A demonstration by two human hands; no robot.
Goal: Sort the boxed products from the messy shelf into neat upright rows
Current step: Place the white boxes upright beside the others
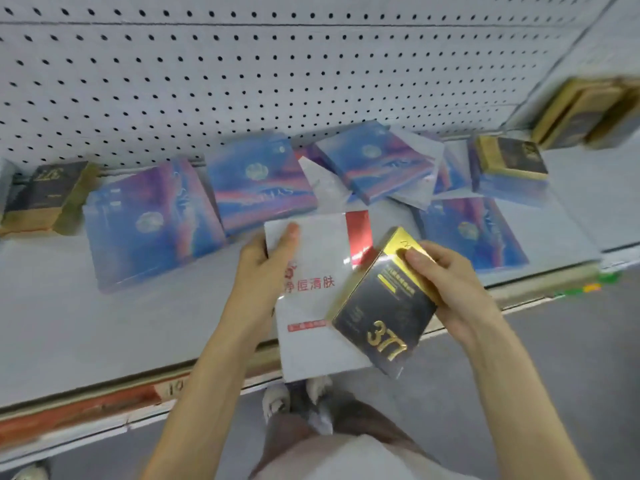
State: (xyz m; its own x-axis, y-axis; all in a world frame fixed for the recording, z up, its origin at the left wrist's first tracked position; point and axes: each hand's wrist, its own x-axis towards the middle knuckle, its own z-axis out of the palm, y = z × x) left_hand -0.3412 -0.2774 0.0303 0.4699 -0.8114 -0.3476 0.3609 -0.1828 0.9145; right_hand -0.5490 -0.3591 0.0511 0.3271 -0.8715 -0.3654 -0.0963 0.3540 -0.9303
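My left hand grips the left edge of a flat white box with red print, thumb on its top face, held over the shelf's front edge. My right hand holds a black-and-gold box marked 377, tilted, overlapping the white box's right side. Several blue-purple flat boxes lie scattered flat on the grey shelf behind. A black-and-gold box stands at the far left, and another sits on top of a blue box at the right.
A white pegboard wall backs the shelf. More gold-and-dark boxes are stacked at the far right. The shelf's front rail with price tags runs across below my arms. The floor and my shoes show underneath.
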